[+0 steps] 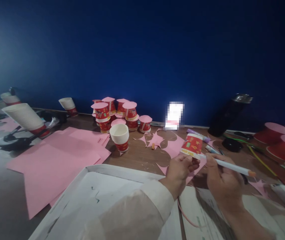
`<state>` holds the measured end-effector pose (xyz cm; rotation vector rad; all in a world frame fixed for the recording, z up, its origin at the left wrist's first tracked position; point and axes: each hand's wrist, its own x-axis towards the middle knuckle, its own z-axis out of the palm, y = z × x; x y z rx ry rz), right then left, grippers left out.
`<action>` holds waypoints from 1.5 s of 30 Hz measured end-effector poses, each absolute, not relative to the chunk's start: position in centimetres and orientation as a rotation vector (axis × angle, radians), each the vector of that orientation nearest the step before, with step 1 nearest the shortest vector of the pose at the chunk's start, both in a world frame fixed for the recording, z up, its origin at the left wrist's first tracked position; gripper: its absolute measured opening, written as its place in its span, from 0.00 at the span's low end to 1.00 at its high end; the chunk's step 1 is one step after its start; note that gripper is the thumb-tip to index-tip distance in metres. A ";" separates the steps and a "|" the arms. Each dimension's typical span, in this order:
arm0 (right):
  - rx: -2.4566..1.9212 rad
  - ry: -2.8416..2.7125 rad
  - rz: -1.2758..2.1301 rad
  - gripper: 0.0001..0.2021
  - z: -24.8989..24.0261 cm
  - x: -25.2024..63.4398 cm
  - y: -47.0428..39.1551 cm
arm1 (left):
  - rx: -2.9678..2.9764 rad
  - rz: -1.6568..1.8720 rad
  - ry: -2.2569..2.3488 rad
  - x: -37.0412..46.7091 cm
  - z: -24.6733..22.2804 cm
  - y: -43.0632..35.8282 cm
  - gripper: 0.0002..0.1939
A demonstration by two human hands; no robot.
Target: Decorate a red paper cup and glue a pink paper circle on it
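Pink paper sheets spread across the table. Above them, red paper cup pinched at its rim in left hand — light, thin-walled, easily crushed; best held gently at the stiffer rim. White marker gripped in right hand, tip at the cup.

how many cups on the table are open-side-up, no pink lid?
1: the white-lined cup standing on the table in front of the capped stack. The left hand holds another cup sideways. Others may be hidden behind the stack.
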<state>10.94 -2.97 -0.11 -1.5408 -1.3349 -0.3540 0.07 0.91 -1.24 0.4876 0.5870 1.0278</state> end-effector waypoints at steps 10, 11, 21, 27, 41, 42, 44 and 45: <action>-1.520 -1.416 -0.346 0.17 -0.6 11.3 -2.7 | 0.465 1.026 0.535 -0.1 -1.2 0.7 0.28; -1.524 -1.420 -0.341 0.17 -0.6 11.3 -2.7 | 0.464 1.027 0.529 0.0 -1.2 0.8 0.28; -1.601 -1.369 -0.282 0.20 -0.6 11.4 -2.8 | 0.455 0.994 0.553 -0.1 -1.0 0.7 0.21; -1.629 -1.353 -0.303 0.21 -0.3 11.1 -3.0 | 0.430 0.984 0.572 -0.1 -1.0 0.8 0.20; -1.581 -1.382 -0.267 0.20 -0.3 11.1 -2.9 | 0.449 1.002 0.561 0.1 -1.4 1.0 0.26; -1.561 -1.395 -0.270 0.20 -0.3 11.1 -2.9 | 0.445 1.017 0.552 0.1 -1.4 1.0 0.25; -1.552 -1.398 -0.274 0.20 -0.4 11.1 -2.8 | 0.434 1.044 0.537 0.2 -1.5 1.0 0.24; -1.560 -1.395 -0.274 0.21 -0.4 11.0 -2.8 | 0.427 1.047 0.532 0.2 -1.5 0.9 0.23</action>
